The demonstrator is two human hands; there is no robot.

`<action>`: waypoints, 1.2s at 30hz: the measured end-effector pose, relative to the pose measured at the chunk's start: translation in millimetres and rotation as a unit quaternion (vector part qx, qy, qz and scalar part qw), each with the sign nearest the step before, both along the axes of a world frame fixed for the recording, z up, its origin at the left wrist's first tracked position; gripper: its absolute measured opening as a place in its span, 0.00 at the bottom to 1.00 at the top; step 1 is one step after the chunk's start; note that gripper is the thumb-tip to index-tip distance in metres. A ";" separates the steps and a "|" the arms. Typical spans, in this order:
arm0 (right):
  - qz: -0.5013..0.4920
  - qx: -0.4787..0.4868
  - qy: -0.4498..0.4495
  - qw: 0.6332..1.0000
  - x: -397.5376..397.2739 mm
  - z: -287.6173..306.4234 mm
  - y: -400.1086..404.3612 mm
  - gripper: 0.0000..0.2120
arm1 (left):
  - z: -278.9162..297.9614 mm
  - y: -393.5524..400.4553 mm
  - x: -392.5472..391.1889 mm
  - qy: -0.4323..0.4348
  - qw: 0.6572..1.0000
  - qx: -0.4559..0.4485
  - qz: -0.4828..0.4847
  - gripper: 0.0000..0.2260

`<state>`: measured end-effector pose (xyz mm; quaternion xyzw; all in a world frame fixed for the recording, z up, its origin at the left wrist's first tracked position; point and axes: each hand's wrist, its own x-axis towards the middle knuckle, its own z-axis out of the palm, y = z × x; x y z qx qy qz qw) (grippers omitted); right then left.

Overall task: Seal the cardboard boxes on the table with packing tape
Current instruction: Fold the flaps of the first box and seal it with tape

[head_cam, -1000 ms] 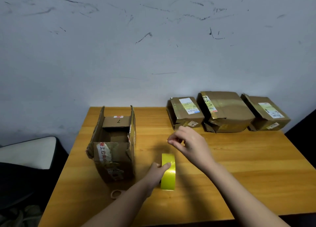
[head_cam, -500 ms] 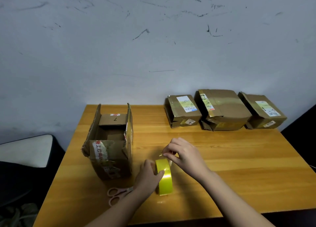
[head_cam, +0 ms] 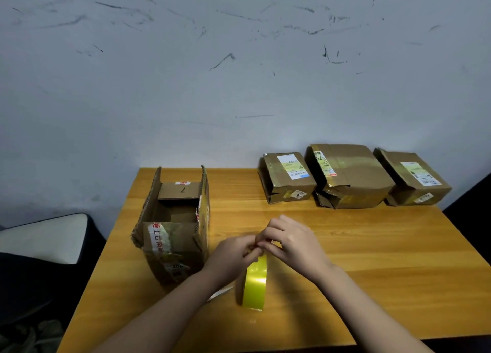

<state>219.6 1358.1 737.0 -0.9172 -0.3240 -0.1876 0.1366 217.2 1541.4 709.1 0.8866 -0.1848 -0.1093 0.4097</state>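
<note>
A yellow roll of packing tape (head_cam: pixel 253 283) stands on edge on the wooden table (head_cam: pixel 372 273), near the front. My left hand (head_cam: pixel 231 254) grips the top of the roll from the left. My right hand (head_cam: pixel 291 239) meets it from the right, fingertips pinching at the tape on the roll's top. An open cardboard box (head_cam: pixel 175 225) with its flaps up stands just left of my hands. Three closed cardboard boxes (head_cam: pixel 288 177) (head_cam: pixel 350 174) (head_cam: pixel 414 177) sit in a row along the back right of the table.
A thin pale edge, the scissors (head_cam: pixel 220 291), shows under my left forearm. A scuffed white wall rises behind the table. A dark seat with a white cushion (head_cam: pixel 42 238) stands off the table's left side.
My right hand came down from above the roll and now pinches at its top beside my left hand. The scissors are now mostly covered by my left forearm.
</note>
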 end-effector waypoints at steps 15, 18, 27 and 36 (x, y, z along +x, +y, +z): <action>0.065 0.025 0.012 0.997 -48.9 -4.7 43.1 0.10 | 22.0 3.7 21.6 0.072 0.994 0.042 -0.065 0.13; 0.116 -0.113 0.193 0.968 -63.7 -49.8 81.3 0.15 | 24.0 5.8 23.9 0.088 0.993 0.044 -0.071 0.15; 0.058 -0.238 0.364 0.899 -62.6 -145.7 172.3 0.25 | 28.1 13.6 29.5 0.127 0.986 0.036 -0.104 0.15; 0.077 -0.221 0.322 0.917 -81.3 -148.5 137.5 0.21 | 28.9 13.8 34.4 0.118 0.984 0.043 -0.123 0.15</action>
